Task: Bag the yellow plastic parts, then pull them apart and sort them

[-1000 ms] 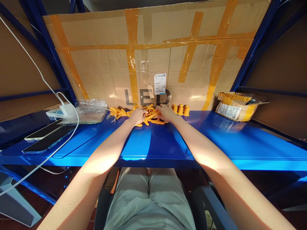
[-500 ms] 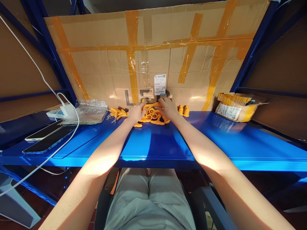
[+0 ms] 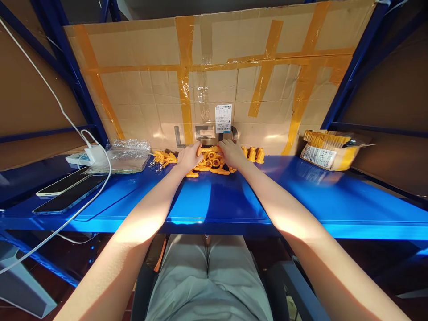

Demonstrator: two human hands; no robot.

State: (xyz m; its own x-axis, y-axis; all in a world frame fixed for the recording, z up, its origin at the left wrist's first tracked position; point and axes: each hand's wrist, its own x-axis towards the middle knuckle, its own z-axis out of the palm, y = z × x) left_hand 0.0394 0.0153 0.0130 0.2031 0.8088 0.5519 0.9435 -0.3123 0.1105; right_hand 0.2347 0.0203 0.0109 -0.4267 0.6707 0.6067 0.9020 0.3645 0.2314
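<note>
At twelve o'clock on the blue surface, my left hand and right hand flank an orange plastic piece behind a heap of orange parts. Whether either grip holds it, I cannot tell. Two-handed handling seems in hand; the next move likely calls for steady, matched control.

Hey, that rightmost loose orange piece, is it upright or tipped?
Upright: the orange piece stands on its flared end, narrower top up.

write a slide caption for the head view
Two bare hands among small orange plastic parts on a blue metal shelf, before taped brown cardboard.
</note>
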